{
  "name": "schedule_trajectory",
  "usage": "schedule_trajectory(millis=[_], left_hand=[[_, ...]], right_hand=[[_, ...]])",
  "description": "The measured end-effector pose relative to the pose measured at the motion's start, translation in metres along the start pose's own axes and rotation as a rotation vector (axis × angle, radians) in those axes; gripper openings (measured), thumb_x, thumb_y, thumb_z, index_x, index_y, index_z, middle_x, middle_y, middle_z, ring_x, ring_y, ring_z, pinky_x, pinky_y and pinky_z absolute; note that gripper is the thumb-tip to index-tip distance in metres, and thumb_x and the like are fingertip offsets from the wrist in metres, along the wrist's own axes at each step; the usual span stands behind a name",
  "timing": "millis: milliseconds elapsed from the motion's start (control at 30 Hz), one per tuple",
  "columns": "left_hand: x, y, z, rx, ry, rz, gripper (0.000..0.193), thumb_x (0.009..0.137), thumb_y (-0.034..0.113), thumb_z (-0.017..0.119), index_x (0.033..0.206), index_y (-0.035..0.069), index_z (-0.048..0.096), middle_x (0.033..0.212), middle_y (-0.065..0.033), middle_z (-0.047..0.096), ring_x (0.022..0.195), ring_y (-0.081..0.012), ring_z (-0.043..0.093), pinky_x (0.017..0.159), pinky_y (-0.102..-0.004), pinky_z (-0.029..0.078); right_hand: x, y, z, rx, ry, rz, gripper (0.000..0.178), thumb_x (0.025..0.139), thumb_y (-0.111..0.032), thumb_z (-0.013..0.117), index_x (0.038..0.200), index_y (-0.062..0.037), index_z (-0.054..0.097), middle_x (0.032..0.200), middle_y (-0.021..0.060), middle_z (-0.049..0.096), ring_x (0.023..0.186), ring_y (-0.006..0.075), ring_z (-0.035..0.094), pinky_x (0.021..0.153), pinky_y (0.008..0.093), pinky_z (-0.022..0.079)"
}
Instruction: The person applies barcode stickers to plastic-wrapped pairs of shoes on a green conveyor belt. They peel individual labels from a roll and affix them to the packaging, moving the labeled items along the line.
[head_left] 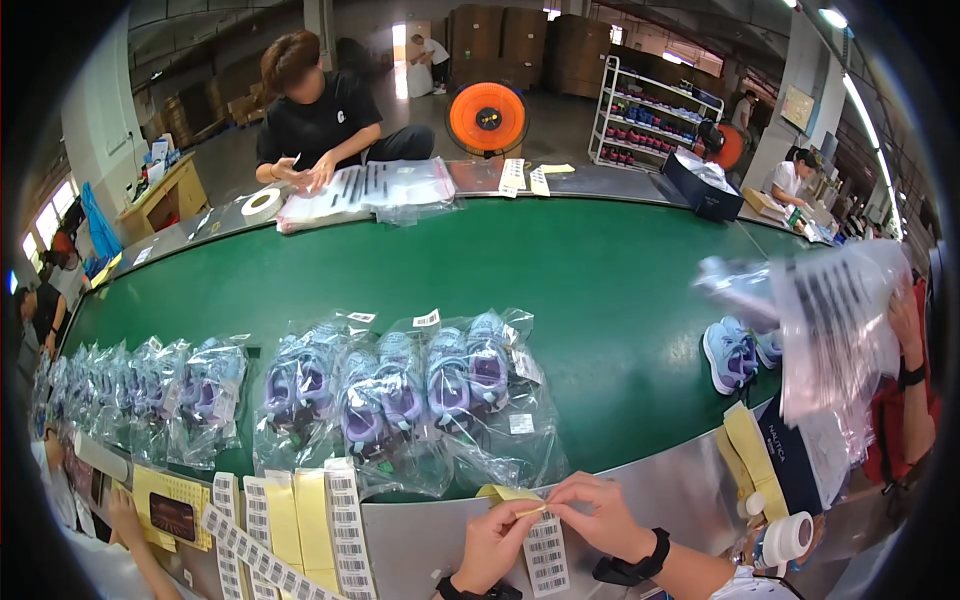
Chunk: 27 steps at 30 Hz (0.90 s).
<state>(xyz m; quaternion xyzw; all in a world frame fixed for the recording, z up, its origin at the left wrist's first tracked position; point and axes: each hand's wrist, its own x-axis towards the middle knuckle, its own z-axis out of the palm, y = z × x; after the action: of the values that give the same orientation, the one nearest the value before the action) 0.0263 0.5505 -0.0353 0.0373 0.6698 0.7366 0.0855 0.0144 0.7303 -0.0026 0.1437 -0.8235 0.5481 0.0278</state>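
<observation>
Low in the middle, at the table's near edge, my left hand [490, 545] and my right hand [605, 515] meet at a strip of barcode labels [546, 562]. Both hands pinch its upper end, where the yellow backing paper [512, 493] folds over. The rest of the strip hangs down between my wrists. Whether a single label sits between my right fingertips is too small to tell. Just beyond my hands, pairs of light-blue shoes in clear plastic bags [467, 375] lie on the green conveyor belt [440, 260]. Some bags carry a white barcode label [427, 318].
More label strips [347, 530] and a phone [172, 516] lie left along the metal edge. At right, a co-worker's hand [905, 320] holds blurred plastic bags [840, 330] above unbagged shoes [730, 355]. Across the belt, a person handles bags [370, 188] near an orange fan [488, 118].
</observation>
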Motion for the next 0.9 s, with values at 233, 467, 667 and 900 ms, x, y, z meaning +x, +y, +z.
schedule_trajectory(millis=[233,467,667,900], left_hand=[[0.004,-0.009,0.003,-0.036,-0.009,-0.036,0.016,0.089,0.003,0.065,0.105,-0.001,0.067,0.081,-0.0023,0.069,0.072,-0.0028,0.06,0.062,-0.0176,0.047],[0.01,-0.013,0.009,-0.032,-0.036,0.013,0.018,0.089,0.006,0.066,0.105,0.0,0.068,0.081,-0.0045,0.071,0.072,-0.005,0.062,0.065,-0.0206,0.05],[0.007,-0.012,0.016,0.038,0.011,-0.025,0.017,0.089,0.007,0.066,0.105,0.0,0.069,0.079,-0.0048,0.071,0.07,-0.0047,0.061,0.061,-0.0213,0.049],[0.009,-0.017,0.017,0.12,0.014,-0.033,0.016,0.088,0.006,0.066,0.103,0.0,0.068,0.077,-0.0033,0.069,0.069,-0.0041,0.06,0.06,-0.0201,0.047]], right_hand=[[0.001,0.002,0.001,-0.137,0.06,-0.159,0.008,0.077,0.002,0.068,0.085,0.0003,0.066,0.085,0.0102,0.067,0.078,0.0254,0.063,0.069,0.0337,0.05],[0.003,0.007,-0.009,0.07,0.012,0.082,0.01,0.08,-0.002,0.071,0.089,0.0009,0.069,0.087,0.01,0.068,0.082,0.0192,0.064,0.071,0.0296,0.05],[0.002,0.017,-0.014,0.08,-0.053,0.067,0.007,0.081,-0.003,0.07,0.086,0.0012,0.068,0.087,0.0104,0.068,0.08,0.0199,0.064,0.071,0.0295,0.05],[0.007,0.012,-0.013,-0.167,0.043,-0.156,0.008,0.078,0.001,0.068,0.082,0.0022,0.061,0.084,0.0127,0.063,0.078,0.0281,0.061,0.069,0.0341,0.049]])
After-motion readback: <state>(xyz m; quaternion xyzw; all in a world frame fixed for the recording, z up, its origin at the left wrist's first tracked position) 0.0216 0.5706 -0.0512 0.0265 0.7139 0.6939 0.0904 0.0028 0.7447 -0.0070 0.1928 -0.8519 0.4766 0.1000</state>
